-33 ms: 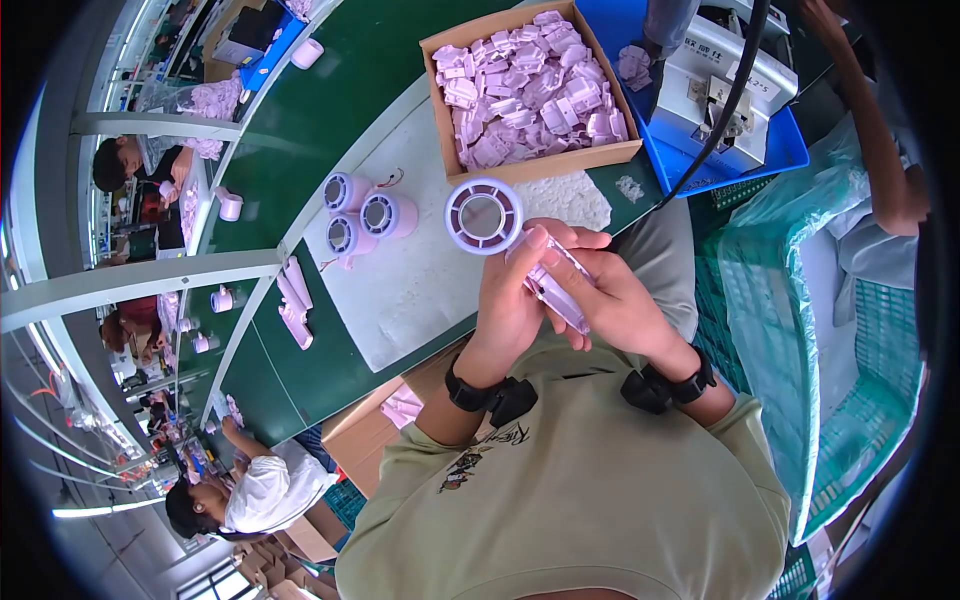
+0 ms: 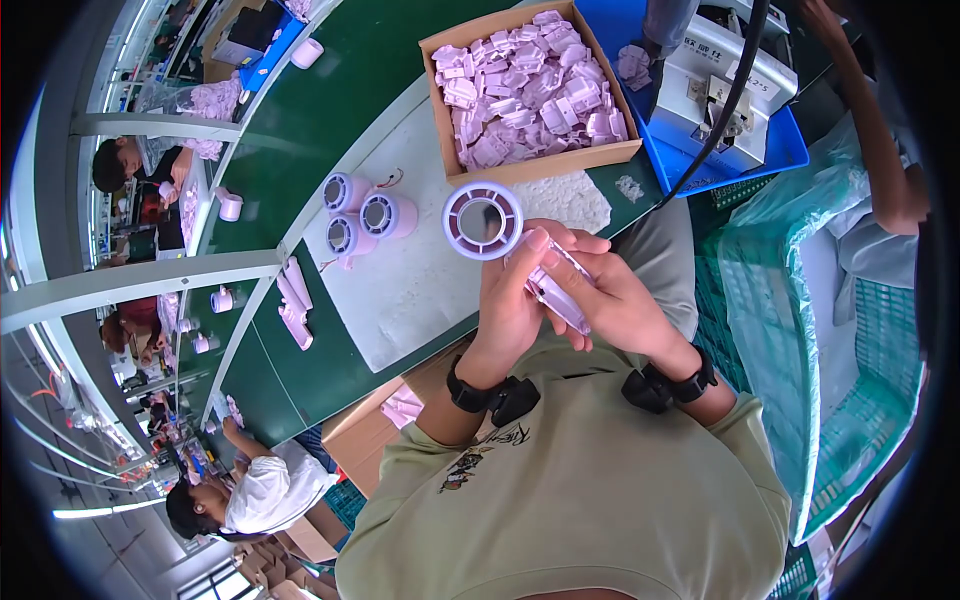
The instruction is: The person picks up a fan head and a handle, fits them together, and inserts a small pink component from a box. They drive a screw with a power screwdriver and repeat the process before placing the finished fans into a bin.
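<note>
Between my hands is a lilac fan-like housing (image 2: 483,222), with a spoked round head and a grey disc in its middle. Its long handle part (image 2: 562,304) slants down toward me across my palms. My left hand (image 2: 507,305) wraps the side nearest the round head. From the other side my right hand (image 2: 628,303) closes on the handle, thumb laid along it. Fingers cover much of the handle, so its inside is mostly hidden. Three similar round housings (image 2: 382,214) stand together on the white mat to the left, with thin wires showing.
A cardboard box (image 2: 545,163) full of lilac plastic parts stands at the far side. Handle-shaped pieces (image 2: 293,305) lie left on the green table (image 2: 262,352). Right are a blue tray (image 2: 790,158) with a metal machine, a black cable, and a plastic-lined green crate (image 2: 808,400). Other people work nearby.
The round head has shifted very slightly toward me and to the left. Both hands keep their hold.
</note>
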The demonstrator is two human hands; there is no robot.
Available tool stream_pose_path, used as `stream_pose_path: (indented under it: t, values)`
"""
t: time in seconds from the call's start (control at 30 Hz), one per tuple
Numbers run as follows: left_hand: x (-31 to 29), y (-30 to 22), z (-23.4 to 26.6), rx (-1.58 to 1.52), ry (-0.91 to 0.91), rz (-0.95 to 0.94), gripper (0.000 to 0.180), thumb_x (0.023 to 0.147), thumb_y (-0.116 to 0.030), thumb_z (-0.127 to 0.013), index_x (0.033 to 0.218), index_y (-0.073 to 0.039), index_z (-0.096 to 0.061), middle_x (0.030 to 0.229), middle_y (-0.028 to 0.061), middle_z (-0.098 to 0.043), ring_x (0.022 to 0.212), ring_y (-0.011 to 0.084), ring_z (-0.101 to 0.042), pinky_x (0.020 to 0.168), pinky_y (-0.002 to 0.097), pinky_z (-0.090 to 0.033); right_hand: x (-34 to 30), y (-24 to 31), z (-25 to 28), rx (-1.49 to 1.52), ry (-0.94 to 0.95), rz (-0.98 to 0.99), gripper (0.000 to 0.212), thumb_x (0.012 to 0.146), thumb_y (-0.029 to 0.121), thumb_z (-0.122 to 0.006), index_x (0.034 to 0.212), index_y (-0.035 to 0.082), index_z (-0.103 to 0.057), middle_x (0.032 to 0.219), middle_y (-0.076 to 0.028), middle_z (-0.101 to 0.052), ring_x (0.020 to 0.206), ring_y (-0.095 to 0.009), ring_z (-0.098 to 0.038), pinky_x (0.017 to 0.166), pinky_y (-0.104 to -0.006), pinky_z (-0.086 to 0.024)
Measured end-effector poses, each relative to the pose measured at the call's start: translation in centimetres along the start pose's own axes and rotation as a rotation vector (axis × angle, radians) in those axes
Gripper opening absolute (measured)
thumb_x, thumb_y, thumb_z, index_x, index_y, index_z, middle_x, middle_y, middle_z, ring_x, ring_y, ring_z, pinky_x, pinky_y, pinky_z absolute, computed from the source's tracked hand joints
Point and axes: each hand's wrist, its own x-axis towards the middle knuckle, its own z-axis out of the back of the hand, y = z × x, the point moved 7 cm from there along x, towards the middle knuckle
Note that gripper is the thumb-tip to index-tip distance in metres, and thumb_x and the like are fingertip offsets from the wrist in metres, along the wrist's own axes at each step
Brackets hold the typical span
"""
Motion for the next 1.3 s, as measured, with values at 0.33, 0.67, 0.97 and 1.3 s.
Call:
stream_pose_path:
  t: [0.33, 0.67, 0.97, 1.3]
  values:
    - [-0.3, -2.9, 0.0, 0.096, 0.009, -0.45, 0.03, 0.102, -0.026, -0.036, 0.109, -0.002, -0.051, 0.117, 0.0281, -0.06, 0.111, 0.032, -0.058, 0.101, 0.0453, -0.042, -3.4, 5.1, 0.4, -0.604, -0.514, 0.74, 0.023, 0.087, 0.018, -0.068, 0.102, 0.002, -0.062, 0.088, -0.01, -0.061, 0.076, -0.018, -0.06, 0.06, -0.0298, -0.048]
    - [0.2, -4.1, -1.1, 0.038, 0.11, -0.561, 0.03, 0.101, -0.025, -0.04, 0.113, 0.0, -0.051, 0.14, 0.0261, -0.046, 0.125, 0.0331, -0.048, 0.106, 0.0465, -0.037, -3.3, 7.1, -2.3, -1.007, -0.57, 0.793, 0.022, 0.074, 0.006, -0.075, 0.093, 0.003, -0.066, 0.088, -0.007, -0.059, 0.08, -0.026, -0.054, 0.07, -0.0342, -0.047]
    - [-0.4, -5.0, 1.3, -0.051, -0.018, -0.344, 0.029, 0.1, -0.025, -0.042, 0.114, -0.001, -0.051, 0.117, 0.0215, -0.062, 0.101, 0.0315, -0.064, 0.088, 0.0436, -0.052, -1.6, 8.1, -2.1, -0.547, -0.023, 0.504, 0.026, 0.075, 0.005, -0.075, 0.098, 0.001, -0.064, 0.094, -0.008, -0.061, 0.082, -0.023, -0.052, 0.07, -0.0335, -0.045]
    - [0.0, -3.0, 1.7, -0.928, 0.141, 0.013, 0.021, 0.093, -0.025, -0.051, 0.099, -0.005, -0.057, 0.069, 0.0022, -0.049, 0.057, 0.0139, -0.046, 0.054, 0.0296, -0.038, -2.0, 18.0, 6.0, -0.972, -1.422, 1.255, 0.061, 0.085, 0.021, -0.072, 0.133, -0.004, -0.044, 0.121, -0.017, -0.057, 0.106, -0.025, -0.054, 0.09, -0.0326, -0.042]
